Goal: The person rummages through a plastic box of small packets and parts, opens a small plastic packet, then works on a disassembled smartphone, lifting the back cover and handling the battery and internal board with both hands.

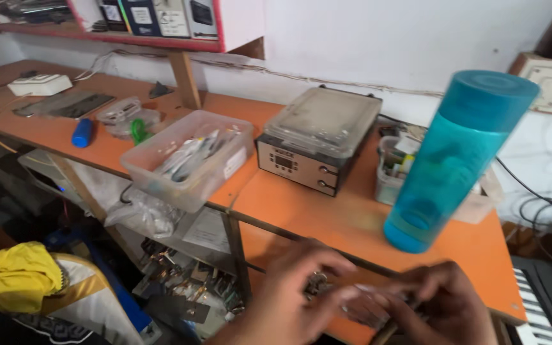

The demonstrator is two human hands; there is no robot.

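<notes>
Small blurred part (317, 284) (maybe metal): one, grip of left hand (289, 291) and right hand (439, 303) holding it.

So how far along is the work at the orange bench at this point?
Nothing on show looks finished. In hand: the left hand and right hand are together over a small, blurred metallic part at the bench's front edge; what it is cannot be told. Untouched so far: the clear bin of parts, the lidded box machine and the teal bottle on the orange bench.
</notes>
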